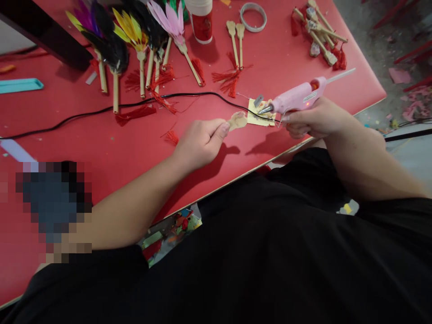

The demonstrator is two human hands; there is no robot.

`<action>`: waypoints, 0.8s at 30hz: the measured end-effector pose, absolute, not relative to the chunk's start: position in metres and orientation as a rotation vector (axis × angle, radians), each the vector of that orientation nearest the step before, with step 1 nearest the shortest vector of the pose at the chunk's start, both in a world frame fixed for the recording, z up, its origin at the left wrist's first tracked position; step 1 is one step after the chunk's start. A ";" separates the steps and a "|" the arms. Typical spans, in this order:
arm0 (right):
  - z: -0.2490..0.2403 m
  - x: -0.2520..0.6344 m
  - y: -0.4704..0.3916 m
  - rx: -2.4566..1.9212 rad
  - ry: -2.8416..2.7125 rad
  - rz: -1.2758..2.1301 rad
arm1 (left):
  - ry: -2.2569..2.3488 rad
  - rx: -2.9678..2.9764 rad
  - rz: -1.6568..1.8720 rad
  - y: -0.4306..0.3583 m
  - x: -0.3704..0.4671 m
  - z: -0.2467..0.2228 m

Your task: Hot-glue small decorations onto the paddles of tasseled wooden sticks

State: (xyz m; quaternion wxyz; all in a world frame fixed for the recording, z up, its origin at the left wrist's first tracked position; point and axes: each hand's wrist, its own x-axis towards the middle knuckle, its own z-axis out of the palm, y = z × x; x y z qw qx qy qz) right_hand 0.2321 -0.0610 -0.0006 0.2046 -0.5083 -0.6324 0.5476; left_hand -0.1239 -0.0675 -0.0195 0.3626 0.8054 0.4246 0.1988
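Note:
My left hand (203,140) is closed around the handle of a small wooden fan handle (238,120), its wide, scalloped end pointing right with some whitish stuff on it. A red tassel (172,137) shows on the table just left of that hand. In my right hand (315,119) is a pink hot glue gun (300,96), its orange light lit and a clear glue stick jutting from the back. The gun's metal nozzle points left, over a yellow paper pad (260,118) marked with glue. A gap separates the nozzle from the wooden end.
A black cord (128,105) crosses the red table (135,139). Behind it lie feather fans (175,31), a paper cup (201,22), a tape roll (253,17) and two wooden handles (235,42). More tasselled handles (320,36) are piled at the right; a teal tray (20,85) lies left.

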 end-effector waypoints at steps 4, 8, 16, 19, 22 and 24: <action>-0.001 0.216 -0.071 -1.272 -1.624 1.662 | 0.871 1.779 0.573 -0.067 -0.119 -0.029; -0.009 0.204 -0.074 -1.239 -1.550 1.701 | 0.688 1.528 0.639 -0.068 -0.114 -0.036; 0.000 0.191 -0.089 -1.386 -1.641 1.352 | 0.818 1.678 0.686 -0.068 -0.117 -0.036; 0.005 0.186 -0.096 -1.472 -1.749 1.034 | 0.880 1.719 0.656 -0.070 -0.118 -0.034; 0.002 0.182 -0.097 -1.493 -1.800 0.912 | 0.879 1.681 0.665 -0.072 -0.116 -0.036; -0.003 0.182 -0.097 -1.497 -1.829 0.873 | 0.876 1.645 0.675 -0.074 -0.115 -0.038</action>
